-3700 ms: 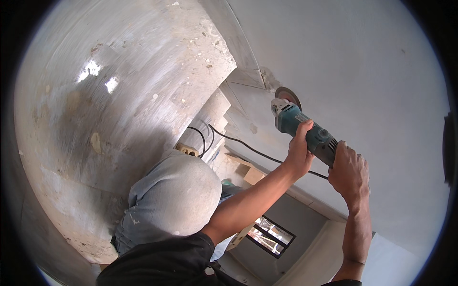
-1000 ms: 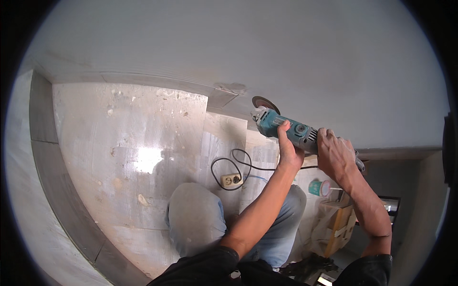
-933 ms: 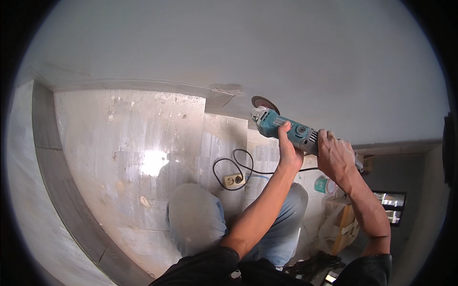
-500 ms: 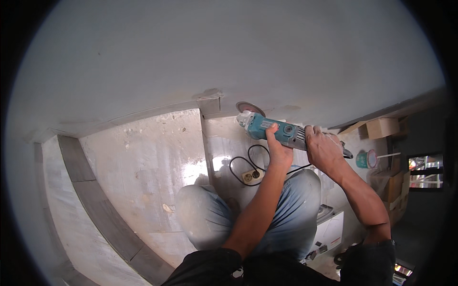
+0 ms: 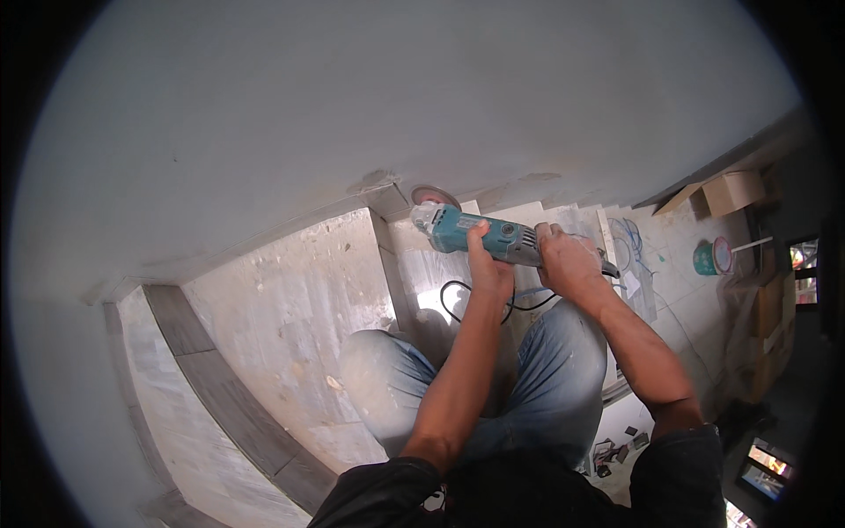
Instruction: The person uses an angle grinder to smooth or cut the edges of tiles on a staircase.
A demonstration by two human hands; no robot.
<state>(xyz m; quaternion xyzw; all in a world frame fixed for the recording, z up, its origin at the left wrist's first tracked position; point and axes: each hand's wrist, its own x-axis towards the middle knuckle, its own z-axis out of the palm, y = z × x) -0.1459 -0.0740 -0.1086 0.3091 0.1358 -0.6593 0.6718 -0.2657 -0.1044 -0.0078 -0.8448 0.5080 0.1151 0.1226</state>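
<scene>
A teal angle grinder [image 5: 480, 233] lies across both my hands, its dusty head to the left and its dark rear end to the right. My left hand [image 5: 489, 266] is wrapped round the body from below, with the thumb up along the teal housing. The right hand [image 5: 568, 262] grips the rear handle from above. A thin round disc [image 5: 436, 195] on the grinder's head stands close to the grey wall [image 5: 475, 88], right of the end of a tile skirting piece [image 5: 384, 199]. I cannot tell whether the disc touches it. A black cord [image 5: 451, 301] loops below the tool.
Pale dusty steps [image 5: 282, 273] with grey tile edging [image 5: 211, 378] spread to the left. Tile scraps [image 5: 612, 451] lie by my right knee. Further right are blue cable [image 5: 629, 242], a green bucket [image 5: 707, 258] and cardboard boxes [image 5: 733, 192].
The grinder and both hands have shifted left, bringing the disc closer to the skirting's end. The view has turned, so more stairs show at right, and the power socket is now hidden.
</scene>
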